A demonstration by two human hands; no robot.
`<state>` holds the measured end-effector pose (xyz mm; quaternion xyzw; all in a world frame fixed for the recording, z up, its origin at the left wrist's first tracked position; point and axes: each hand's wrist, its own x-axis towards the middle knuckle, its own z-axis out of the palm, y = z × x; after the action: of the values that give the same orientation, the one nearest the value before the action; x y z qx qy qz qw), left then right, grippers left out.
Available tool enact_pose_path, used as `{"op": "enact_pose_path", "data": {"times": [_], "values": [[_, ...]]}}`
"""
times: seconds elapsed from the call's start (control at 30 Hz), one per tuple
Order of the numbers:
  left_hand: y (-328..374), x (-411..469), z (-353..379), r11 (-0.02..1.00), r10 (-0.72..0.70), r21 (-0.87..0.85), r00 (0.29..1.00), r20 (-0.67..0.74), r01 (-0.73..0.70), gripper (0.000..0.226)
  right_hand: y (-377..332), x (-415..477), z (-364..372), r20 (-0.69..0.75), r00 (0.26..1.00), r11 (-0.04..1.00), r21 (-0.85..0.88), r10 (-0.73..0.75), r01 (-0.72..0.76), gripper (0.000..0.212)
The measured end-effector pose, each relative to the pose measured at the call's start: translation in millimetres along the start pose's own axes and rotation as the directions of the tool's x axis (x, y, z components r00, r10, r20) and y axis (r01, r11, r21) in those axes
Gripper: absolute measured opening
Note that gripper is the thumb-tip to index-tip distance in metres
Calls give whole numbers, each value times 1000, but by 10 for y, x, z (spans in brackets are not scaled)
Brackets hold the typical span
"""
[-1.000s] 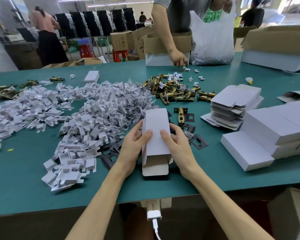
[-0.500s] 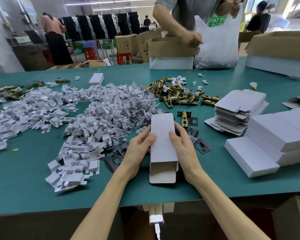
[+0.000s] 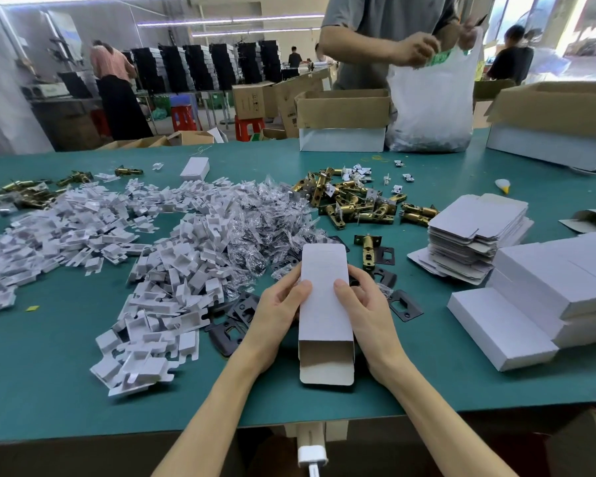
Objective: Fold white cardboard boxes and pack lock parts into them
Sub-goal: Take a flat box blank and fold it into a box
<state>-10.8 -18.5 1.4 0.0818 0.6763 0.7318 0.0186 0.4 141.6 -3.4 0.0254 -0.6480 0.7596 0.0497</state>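
Note:
I hold a white cardboard box (image 3: 324,304) between both hands, just above the green table (image 3: 66,373). Its near end is open, with the brown inner flap hanging toward me. My left hand (image 3: 276,315) grips its left side, thumb on top. On the right side my right hand (image 3: 365,311) grips it the same way. Black strike plates (image 3: 234,321) lie under and around the box. A single brass latch (image 3: 369,249) lies just beyond it. More brass latches (image 3: 355,201) are heaped farther back.
White cardboard inserts (image 3: 152,287) and small plastic bags (image 3: 255,218) cover the table's left and middle. A stack of flat box blanks (image 3: 475,232) and folded white boxes (image 3: 547,290) sit at right. Across the table a person handles a white plastic bag (image 3: 430,101) beside open cartons (image 3: 341,118).
The box's near end has opened into a sleeve, still held in both hands. The person opposite lifted a hand from the table to the plastic bag.

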Motion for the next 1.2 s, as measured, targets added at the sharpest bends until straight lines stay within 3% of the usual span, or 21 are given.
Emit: {"op": "enact_pose_path", "data": {"times": [0.43, 1.03, 1.2], "values": [[-8, -14, 7, 998, -32, -51, 997, -64, 29, 20, -30, -22, 6, 46, 999, 1000, 23, 12, -13, 20], [-41, 5, -11, 998, -60, -40, 987, -148, 55, 46, -4, -39, -16, 46, 999, 999, -36, -5, 7, 23], [-35, 9, -2, 1000, -4, -13, 991, -135, 3, 26, -11, -39, -4, 58, 998, 1000, -26, -15, 16, 22]]}}
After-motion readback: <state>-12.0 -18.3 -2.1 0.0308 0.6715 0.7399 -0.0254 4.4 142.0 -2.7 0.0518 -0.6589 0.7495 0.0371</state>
